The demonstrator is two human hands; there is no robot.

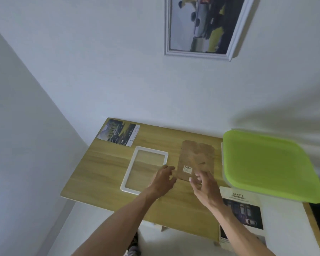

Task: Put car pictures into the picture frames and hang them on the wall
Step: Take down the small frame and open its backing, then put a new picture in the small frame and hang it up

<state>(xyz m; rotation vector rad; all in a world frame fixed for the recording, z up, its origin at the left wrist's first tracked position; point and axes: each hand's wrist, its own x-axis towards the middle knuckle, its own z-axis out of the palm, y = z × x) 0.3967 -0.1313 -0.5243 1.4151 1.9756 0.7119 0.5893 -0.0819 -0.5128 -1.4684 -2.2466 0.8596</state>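
A white picture frame (131, 169) lies flat on the wooden table (103, 174), with its clear pane showing the wood beneath. To its right lies the brown backing board (196, 157) with a small white label. My left hand (163, 179) hovers at the frame's right edge with its fingers loosely curled, holding nothing. My right hand (204, 185) hovers over the board's near edge, its fingers spread. A car picture (118, 133) lies at the table's far left corner. Another printed car sheet (242, 209) lies at the near right. A framed car picture (205, 24) hangs on the wall above.
A container with a bright green lid (270, 163) stands on the table's right side, partly over the printed sheet. White walls meet in a corner to the left of the table. The floor is visible below the table's near edge.
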